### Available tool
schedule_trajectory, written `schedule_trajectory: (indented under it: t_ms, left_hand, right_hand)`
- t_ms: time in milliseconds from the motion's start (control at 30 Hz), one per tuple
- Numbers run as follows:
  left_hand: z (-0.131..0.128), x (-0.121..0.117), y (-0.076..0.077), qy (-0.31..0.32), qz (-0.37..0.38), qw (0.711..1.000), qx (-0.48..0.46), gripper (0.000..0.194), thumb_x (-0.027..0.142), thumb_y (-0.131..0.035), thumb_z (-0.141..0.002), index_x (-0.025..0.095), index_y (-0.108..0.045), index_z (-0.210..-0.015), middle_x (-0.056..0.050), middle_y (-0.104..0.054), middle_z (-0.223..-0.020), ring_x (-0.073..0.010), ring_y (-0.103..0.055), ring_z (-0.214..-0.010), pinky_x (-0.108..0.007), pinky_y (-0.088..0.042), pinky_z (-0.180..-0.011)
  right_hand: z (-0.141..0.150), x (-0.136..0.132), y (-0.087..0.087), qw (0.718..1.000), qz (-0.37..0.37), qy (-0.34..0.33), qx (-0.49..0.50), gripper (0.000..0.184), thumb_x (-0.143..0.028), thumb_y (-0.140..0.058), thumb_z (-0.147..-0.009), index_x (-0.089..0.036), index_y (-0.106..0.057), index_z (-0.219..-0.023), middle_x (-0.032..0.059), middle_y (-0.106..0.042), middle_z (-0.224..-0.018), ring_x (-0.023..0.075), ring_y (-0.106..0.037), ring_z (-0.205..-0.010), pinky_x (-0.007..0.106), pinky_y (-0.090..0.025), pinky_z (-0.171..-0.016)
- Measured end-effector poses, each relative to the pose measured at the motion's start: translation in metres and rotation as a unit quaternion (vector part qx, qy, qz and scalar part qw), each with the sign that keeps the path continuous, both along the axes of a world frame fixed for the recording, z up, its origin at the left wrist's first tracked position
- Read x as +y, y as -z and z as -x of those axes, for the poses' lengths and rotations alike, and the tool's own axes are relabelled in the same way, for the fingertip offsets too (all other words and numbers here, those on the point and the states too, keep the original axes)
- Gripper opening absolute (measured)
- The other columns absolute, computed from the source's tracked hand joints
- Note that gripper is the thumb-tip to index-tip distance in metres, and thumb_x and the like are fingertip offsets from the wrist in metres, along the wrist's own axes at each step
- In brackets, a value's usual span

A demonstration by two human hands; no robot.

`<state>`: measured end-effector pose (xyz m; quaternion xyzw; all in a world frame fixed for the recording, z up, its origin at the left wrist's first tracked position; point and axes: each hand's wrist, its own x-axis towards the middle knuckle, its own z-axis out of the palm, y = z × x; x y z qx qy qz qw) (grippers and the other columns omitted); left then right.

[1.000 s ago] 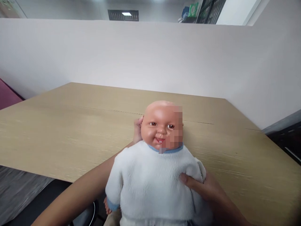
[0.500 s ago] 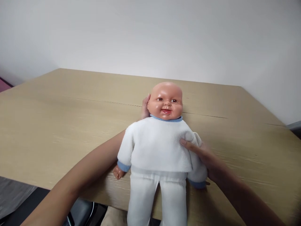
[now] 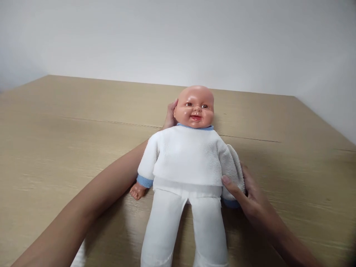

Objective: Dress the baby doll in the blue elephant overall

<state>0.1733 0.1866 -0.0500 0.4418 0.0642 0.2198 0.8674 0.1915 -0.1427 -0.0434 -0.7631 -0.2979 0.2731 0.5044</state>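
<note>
A baby doll (image 3: 191,159) with a bald plastic head, a fleecy white top trimmed in blue and white trousers faces me in the middle of the view. My left hand (image 3: 170,115) cradles the side and back of its head; most of the fingers are hidden behind it. Around the sleeve on the doll's other side, my right hand (image 3: 249,196) is closed, thumb in front at the waist and fingers behind. The doll's small fist (image 3: 137,191) shows below the blue cuff beside my left forearm. Its feet are out of view.
The doll is over a wide light-wood table (image 3: 69,155) with a thin seam across it. A plain pale wall (image 3: 178,40) rises behind the table's far edge.
My right hand has slid down the doll's sleeve, its thumb moving from the chest to the waist. The doll appears slightly higher, with more of its legs showing. My left hand stays at the head.
</note>
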Motion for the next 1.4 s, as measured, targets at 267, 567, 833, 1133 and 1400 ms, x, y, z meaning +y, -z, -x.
schedule_trajectory:
  t_ms: [267, 567, 833, 1133, 1400]
  left_hand:
    - [-0.008, 0.044, 0.011, 0.036, 0.001, 0.999, 0.019, 0.063, 0.067, -0.061, -0.098, 0.023, -0.073, -0.141, -0.003, -0.083, -0.134, -0.0406, -0.066, -0.146, -0.056, -0.055, -0.123]
    - [-0.006, 0.054, 0.017, 0.078, -0.019, 0.995, 0.057, 0.067, 0.077, -0.064, -0.097, 0.024, -0.076, -0.138, -0.008, -0.084, -0.13, -0.0409, -0.069, -0.143, -0.054, -0.052, -0.128]
    - [-0.012, 0.048, 0.027, 0.074, -0.03, 0.996, 0.048, 0.074, 0.084, -0.063, -0.095, 0.025, -0.078, -0.136, -0.01, -0.084, -0.129, -0.0427, -0.068, -0.143, -0.057, -0.051, -0.13]
    - [-0.009, 0.043, 0.02, 0.076, -0.035, 0.996, 0.039, 0.068, 0.078, -0.064, -0.098, 0.024, -0.079, -0.135, -0.01, -0.085, -0.127, -0.0429, -0.069, -0.141, -0.058, -0.049, -0.131]
    - [-0.005, 0.04, 0.015, 0.08, -0.055, 0.995, 0.036, 0.063, 0.073, -0.07, -0.097, 0.024, -0.079, -0.134, -0.011, -0.085, -0.128, -0.043, -0.07, -0.141, -0.057, -0.046, -0.133]
  right_hand:
    - [0.002, -0.004, 0.017, 0.981, 0.033, 0.042, -0.187, 0.082, -0.066, -0.069, -0.103, -0.032, -0.041, -0.172, 0.0115, -0.049, -0.175, 0.039, -0.048, -0.161, 0.057, -0.041, -0.135]
    - [0.0, -0.008, 0.026, 0.968, 0.072, 0.04, -0.236, 0.1, -0.068, -0.072, -0.1, -0.034, -0.025, -0.18, 0.0124, -0.041, -0.181, 0.0462, -0.052, -0.157, 0.064, -0.05, -0.128]
    - [0.002, -0.009, 0.029, 0.97, 0.079, 0.036, -0.225, 0.105, -0.072, -0.071, -0.098, -0.036, -0.02, -0.182, 0.0126, -0.042, -0.18, 0.0479, -0.052, -0.158, 0.067, -0.05, -0.127]
    - [0.0, -0.011, 0.031, 0.966, 0.084, 0.029, -0.242, 0.103, -0.071, -0.071, -0.099, -0.035, -0.02, -0.182, 0.0122, -0.038, -0.182, 0.0488, -0.047, -0.161, 0.068, -0.052, -0.125]
    - [0.001, -0.01, 0.032, 0.969, 0.091, 0.047, -0.225, 0.108, -0.076, -0.069, -0.098, -0.035, -0.015, -0.181, 0.0168, -0.038, -0.181, 0.0493, -0.054, -0.156, 0.067, -0.056, -0.12]
